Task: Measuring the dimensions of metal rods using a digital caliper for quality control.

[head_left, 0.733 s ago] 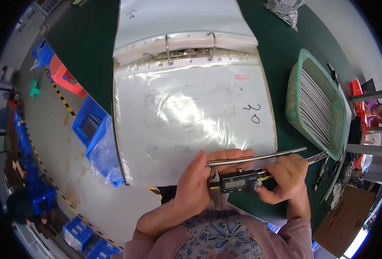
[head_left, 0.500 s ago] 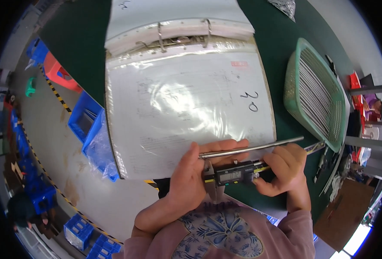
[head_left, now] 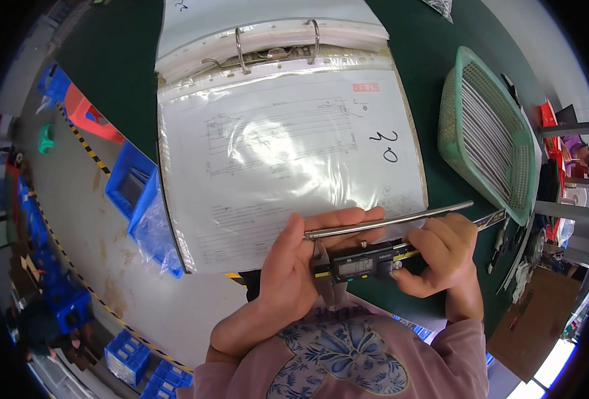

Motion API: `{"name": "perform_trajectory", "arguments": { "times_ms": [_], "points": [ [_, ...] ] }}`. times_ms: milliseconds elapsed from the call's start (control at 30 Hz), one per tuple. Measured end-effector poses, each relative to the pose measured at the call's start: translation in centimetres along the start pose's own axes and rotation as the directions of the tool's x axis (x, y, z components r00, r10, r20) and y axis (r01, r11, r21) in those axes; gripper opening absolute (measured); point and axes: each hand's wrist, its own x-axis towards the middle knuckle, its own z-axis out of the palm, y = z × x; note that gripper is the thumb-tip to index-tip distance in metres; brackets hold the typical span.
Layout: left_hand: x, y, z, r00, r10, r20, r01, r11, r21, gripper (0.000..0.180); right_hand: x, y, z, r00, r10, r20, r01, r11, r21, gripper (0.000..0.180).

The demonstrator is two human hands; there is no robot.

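Note:
My left hand (head_left: pixel 293 266) holds a long thin metal rod (head_left: pixel 401 219) near its left end, fingers stretched along it. My right hand (head_left: pixel 442 256) grips a digital caliper (head_left: pixel 364 263) with a dark display and a yellow-edged scale. The caliper's jaws sit at the rod's left end, just under my left fingers. Both hands hover over the lower edge of an open ring binder (head_left: pixel 288 143) holding a drawing in a clear plastic sleeve.
A green plastic basket (head_left: pixel 455 133) full of several similar metal rods stands to the right on the dark green table (head_left: pixel 108 60). Blue bins (head_left: pixel 129 189) sit on the floor to the left. Tools lie at the table's right edge (head_left: pixel 500 243).
The view has shifted slightly, so the binder and hands sit a little lower and more to the right. The rod and caliper stay held the same way.

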Motion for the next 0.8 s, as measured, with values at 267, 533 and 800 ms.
{"name": "perform_trajectory", "arguments": {
  "times_ms": [267, 533, 800],
  "points": [
    [-0.2, 0.3, -0.2, 1.0, 0.001, -0.011, -0.001, 1.0, 0.014, 0.061, -0.1, 0.2, 0.3, 1.0, -0.031, 0.007, 0.031, 0.999, -0.04, 0.038],
    [-3.1, 4.1, -4.2, 0.99, 0.142, -0.026, -0.143, 0.988, -0.053, 0.066, -0.7, 1.1, -1.1, 0.98, 0.011, -0.201, -0.034, 0.993, -0.11, 0.039],
    [-5.3, 6.6, -6.2, 0.935, 0.346, -0.083, -0.355, 0.92, -0.168, 0.067, -0.2, 1.0, -0.1, 0.955, -0.019, -0.297, -0.05, 0.974, -0.223, 0.034]
  ]
}}
